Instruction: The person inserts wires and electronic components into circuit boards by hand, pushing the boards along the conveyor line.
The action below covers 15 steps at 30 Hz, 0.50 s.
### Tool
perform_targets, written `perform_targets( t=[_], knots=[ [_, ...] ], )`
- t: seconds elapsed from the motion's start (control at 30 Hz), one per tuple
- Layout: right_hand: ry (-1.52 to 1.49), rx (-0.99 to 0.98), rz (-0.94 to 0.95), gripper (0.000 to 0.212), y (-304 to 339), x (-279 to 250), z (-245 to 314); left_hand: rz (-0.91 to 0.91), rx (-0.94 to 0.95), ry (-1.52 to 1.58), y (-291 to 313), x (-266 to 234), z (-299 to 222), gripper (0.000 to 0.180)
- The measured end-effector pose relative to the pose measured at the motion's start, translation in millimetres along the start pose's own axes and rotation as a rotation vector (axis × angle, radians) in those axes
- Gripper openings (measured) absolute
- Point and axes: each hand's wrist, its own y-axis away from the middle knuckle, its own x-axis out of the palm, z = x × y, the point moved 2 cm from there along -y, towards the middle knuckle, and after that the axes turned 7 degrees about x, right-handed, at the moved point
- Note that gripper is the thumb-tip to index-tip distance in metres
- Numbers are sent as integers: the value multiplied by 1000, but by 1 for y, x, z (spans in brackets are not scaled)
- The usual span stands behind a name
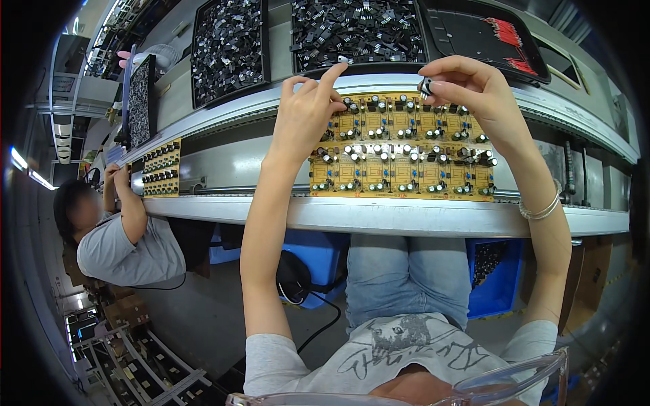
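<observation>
Between the thumb and fingers of my right hand (467, 84) is a small black transistor (426, 86), its metal legs pointing down. It is held above the back edge of a yellow circuit board panel (389, 195). My left hand (308, 111) is over the panel's back left corner, index finger stretched toward the parts tray and thumb by the components there. No part shows in its grip, and the other fingers are partly curled. Rows of black capacitors (384, 156) and small blue parts stand on the panel, which lies on a metal conveyor rail (420, 215).
Behind the rail stand black trays of loose transistors (359, 30) and similar black parts (229, 47). A black tray with red parts (506, 37) is at the back right. To the left, a person (128, 247) works at another yellow panel (162, 169). A blue bin (497, 298) sits below.
</observation>
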Motion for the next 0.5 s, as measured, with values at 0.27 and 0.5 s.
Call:
perform_targets(
  t=[0.27, 0.5],
  knots=[
    [5, -24, 3, 19, 4, 2, 3, 65, 63, -113, -1, 3, -6, 61],
    [-28, 116, 140, 19, 6, 14, 4, 33, 11, -80, 0, -5, -2, 58]
  ],
)
